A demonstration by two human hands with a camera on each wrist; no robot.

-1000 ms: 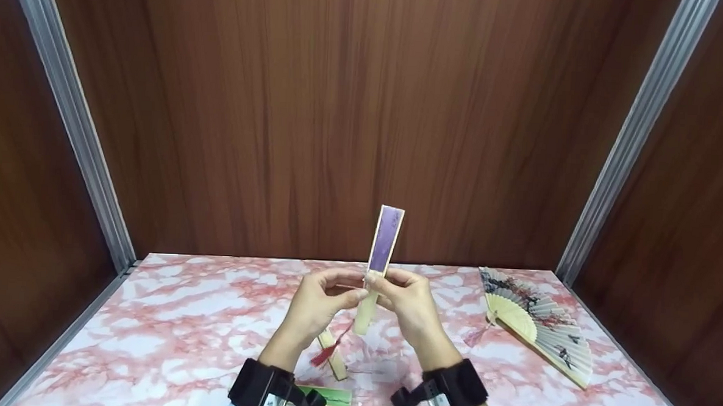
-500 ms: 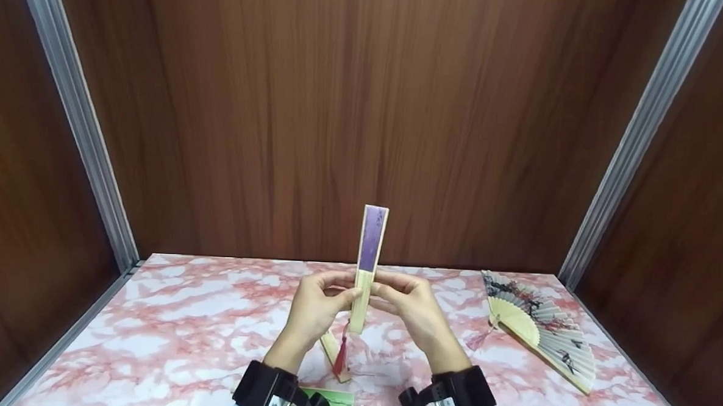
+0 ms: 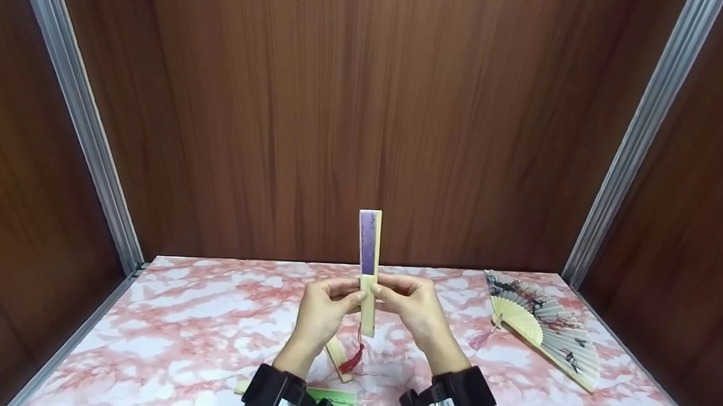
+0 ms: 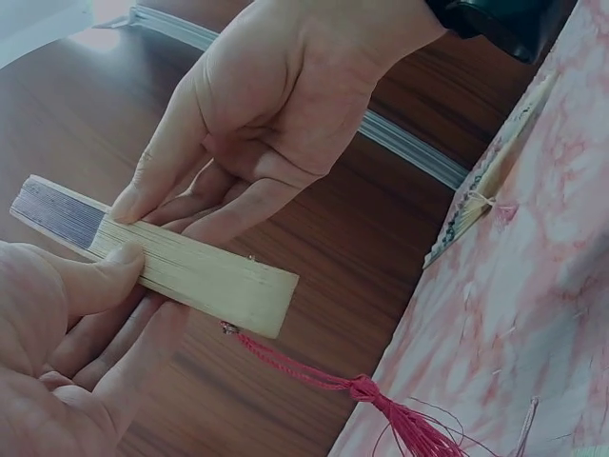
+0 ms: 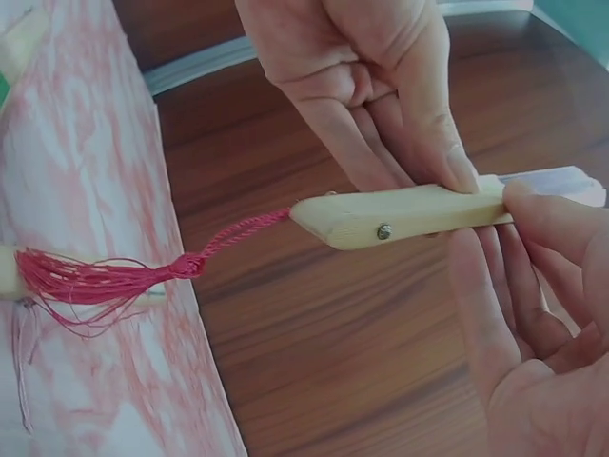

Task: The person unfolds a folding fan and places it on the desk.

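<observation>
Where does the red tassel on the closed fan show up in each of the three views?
Head: red tassel hangs low at centre, between the wrists.
Left wrist: bottom, right of centre, over the table edge.
Right wrist: left edge, mid-height.
Shared landmark: the closed fan both hands pinch.

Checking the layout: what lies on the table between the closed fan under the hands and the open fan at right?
In the head view, only the open fan's pink tassel on bare marble table; nothing else.
</observation>
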